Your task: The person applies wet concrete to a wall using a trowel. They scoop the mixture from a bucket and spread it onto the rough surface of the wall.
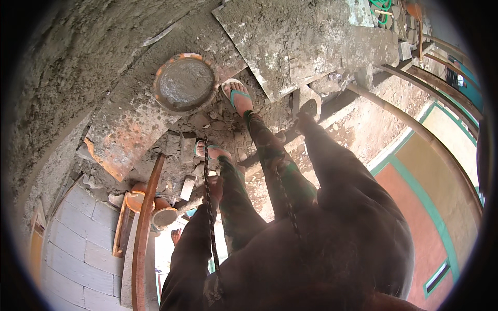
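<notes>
My right hand [303, 122] is closed on what looks like a trowel [310, 106] with mortar on its blade, beside my sandalled right foot [237, 96]. My left hand [217, 191] hangs by a black patterned cord [206, 168]; its fingers are too hidden and dim to tell whether they grip it. My left foot [210, 151], also in a sandal, is on rubble [199, 122]. A round tub [185, 82] of grey wet mortar rests on a mortar-crusted board [124, 129], just left of my right foot.
Rough boards [270, 46], bamboo poles [389, 109], a green hose [381, 10] and a wooden beam [148, 212] surround me. Two buckets [163, 212] stand near a block wall [83, 243]. Another person's hand [176, 236] shows far below, past an edge, with painted walls [415, 217] at right.
</notes>
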The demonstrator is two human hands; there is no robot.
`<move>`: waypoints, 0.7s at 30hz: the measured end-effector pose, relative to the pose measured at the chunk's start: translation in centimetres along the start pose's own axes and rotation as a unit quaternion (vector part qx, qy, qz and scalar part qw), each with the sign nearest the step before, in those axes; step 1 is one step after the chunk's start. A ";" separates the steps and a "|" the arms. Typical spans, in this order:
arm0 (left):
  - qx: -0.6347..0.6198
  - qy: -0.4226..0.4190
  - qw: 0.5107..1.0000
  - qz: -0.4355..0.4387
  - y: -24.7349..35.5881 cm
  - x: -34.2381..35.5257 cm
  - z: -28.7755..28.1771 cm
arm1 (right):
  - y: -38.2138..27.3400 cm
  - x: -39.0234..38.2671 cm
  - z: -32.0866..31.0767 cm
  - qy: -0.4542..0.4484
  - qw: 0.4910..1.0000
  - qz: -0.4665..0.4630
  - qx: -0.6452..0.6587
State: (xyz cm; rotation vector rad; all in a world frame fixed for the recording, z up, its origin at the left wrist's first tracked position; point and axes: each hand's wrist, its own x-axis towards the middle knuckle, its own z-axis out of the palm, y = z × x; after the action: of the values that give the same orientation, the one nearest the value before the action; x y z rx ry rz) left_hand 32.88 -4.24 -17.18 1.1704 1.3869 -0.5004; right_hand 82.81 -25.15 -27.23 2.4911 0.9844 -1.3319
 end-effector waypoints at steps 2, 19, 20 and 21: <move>0.177 -0.047 0.982 -0.033 4.0 -6.6 -1.9 | -0.8 2.1 -2.5 -0.068 0.995 0.058 -0.044; 0.109 0.075 0.990 -0.038 7.3 -12.1 -0.8 | 5.5 11.1 -2.7 -0.014 0.755 0.338 0.562; 0.121 0.063 0.990 -0.034 7.9 -11.7 -2.0 | 5.5 9.3 -2.3 -0.007 0.746 0.337 0.574; 0.116 0.057 0.991 -0.044 8.3 -12.0 -2.0 | 5.0 8.9 -3.4 -0.014 0.753 0.329 0.569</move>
State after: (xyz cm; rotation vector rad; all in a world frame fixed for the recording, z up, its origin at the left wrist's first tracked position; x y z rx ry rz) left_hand 36.63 -3.33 -2.96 1.3446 1.5134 -0.6812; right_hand 91.66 -23.34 -33.03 2.9378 -1.0680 -1.9396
